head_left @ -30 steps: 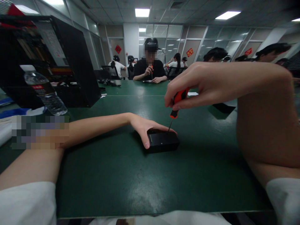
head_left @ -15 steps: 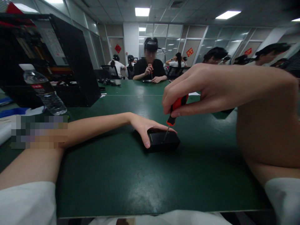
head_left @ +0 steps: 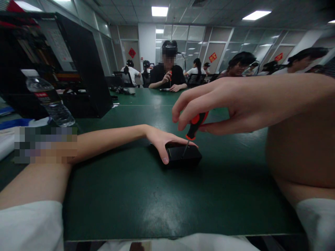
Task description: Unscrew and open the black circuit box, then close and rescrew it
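A small black box-shaped device [head_left: 187, 158] lies on the green table. My left hand [head_left: 159, 141] grips it from the left, thumb on the near side and fingers along the far side. Above it, my right hand [head_left: 209, 104] holds a red and black screwdriver [head_left: 195, 126] by its handle, between thumb and fingers. The screwdriver leans to the right, and its metal shaft runs down to the device's top near the front edge. Whether the tip sits in a screw is too small to make out.
A large black open-sided case [head_left: 83, 69] stands at the left, with a clear water bottle [head_left: 49, 99] in front of it. Dark cables [head_left: 121, 90] lie farther back on the green table [head_left: 131, 202]. Across it sits a person in black [head_left: 167, 75], also holding a screwdriver.
The fingers of my right hand have loosened and spread on the screwdriver's handle, showing more of it. My left hand and the device have stayed in place.
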`<state>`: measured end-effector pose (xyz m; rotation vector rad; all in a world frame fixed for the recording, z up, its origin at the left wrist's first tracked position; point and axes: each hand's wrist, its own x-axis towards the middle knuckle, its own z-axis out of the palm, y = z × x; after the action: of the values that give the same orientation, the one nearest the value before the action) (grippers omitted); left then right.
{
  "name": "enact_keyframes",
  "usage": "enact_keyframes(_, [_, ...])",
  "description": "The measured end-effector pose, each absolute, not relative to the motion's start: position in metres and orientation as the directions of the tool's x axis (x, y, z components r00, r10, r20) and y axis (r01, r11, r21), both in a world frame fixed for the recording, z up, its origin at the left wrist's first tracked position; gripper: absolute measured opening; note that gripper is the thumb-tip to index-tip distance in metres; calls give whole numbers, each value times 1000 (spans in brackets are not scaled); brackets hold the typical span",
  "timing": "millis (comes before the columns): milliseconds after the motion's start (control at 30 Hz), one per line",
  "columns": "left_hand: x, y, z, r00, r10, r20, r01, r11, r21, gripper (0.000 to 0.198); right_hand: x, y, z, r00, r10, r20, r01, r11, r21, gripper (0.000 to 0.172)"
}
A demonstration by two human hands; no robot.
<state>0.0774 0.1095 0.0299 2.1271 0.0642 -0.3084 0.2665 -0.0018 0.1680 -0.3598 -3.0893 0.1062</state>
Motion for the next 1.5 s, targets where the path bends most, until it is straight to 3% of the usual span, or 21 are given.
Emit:
enact_keyframes(167, [78, 110, 30, 974, -73, -216, 143, -543, 827, 124, 267, -1, 165, -951, 303, 62, 306, 952, 35, 26])
enact_keyframes(333, [77, 109, 30, 968, -67, -243, 167, -551, 818, 125, 267, -3, 165, -975, 217, 43, 216, 976, -35, 24])
enact_keyframes(500, [78, 109, 30, 971, -65, -228, 157, -546, 823, 124, 265, -4, 166, -958, 280, 63, 281, 960, 15, 24])
enact_keyframes(667, [78, 108, 31, 971, -53, -234, 168, -547, 820, 123, 266, -5, 166, -975, 218, 41, 218, 976, -3, 24])
enact_keyframes(833, [77, 110, 30, 969, -83, -235, 149, -564, 812, 123, 265, -4, 164, -951, 296, 95, 301, 953, 42, 27])
enact_keyframes(1000, [77, 108, 31, 967, -56, -247, 175, -560, 810, 124, 266, -5, 166, -972, 231, 45, 231, 973, -14, 24])
enact_keyframes(1200, [77, 109, 29, 971, -52, -233, 167, -550, 819, 124, 262, -3, 160, -944, 296, 145, 311, 946, 89, 28])
enact_keyframes(1400, [77, 110, 29, 965, -98, -245, 151, -556, 818, 122, 266, -5, 162, -970, 238, 54, 239, 971, 4, 29])
enact_keyframes(1500, [78, 110, 29, 966, -84, -246, 158, -564, 811, 123, 267, -6, 159, -937, 326, 123, 333, 942, 44, 30])
